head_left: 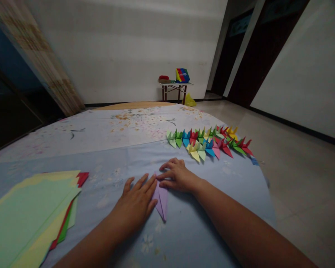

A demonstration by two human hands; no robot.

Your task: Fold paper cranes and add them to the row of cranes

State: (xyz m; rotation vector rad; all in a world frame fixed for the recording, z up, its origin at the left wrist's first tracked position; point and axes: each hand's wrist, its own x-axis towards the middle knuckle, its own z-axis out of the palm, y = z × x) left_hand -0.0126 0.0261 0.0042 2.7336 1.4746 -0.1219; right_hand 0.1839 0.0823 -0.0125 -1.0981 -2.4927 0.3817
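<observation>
A piece of lilac folded paper (163,203) lies on the blue cloth in front of me, its long point toward me and a slit down its middle. My left hand (136,203) rests flat along its left side, fingers stretched out and their tips on the upper part. From the right, my right hand (180,176) has its fingers bent and closed at the paper's top end, partly covering it. The exact grip of the right fingertips is hard to see.
Several coloured paper cranes (209,147) stand in rows at the right. A stack of coloured paper sheets (30,212) lies at the left. The round table wears a flowered cloth (100,152). By the far wall, a small table (174,85) holds a colourful box (182,75).
</observation>
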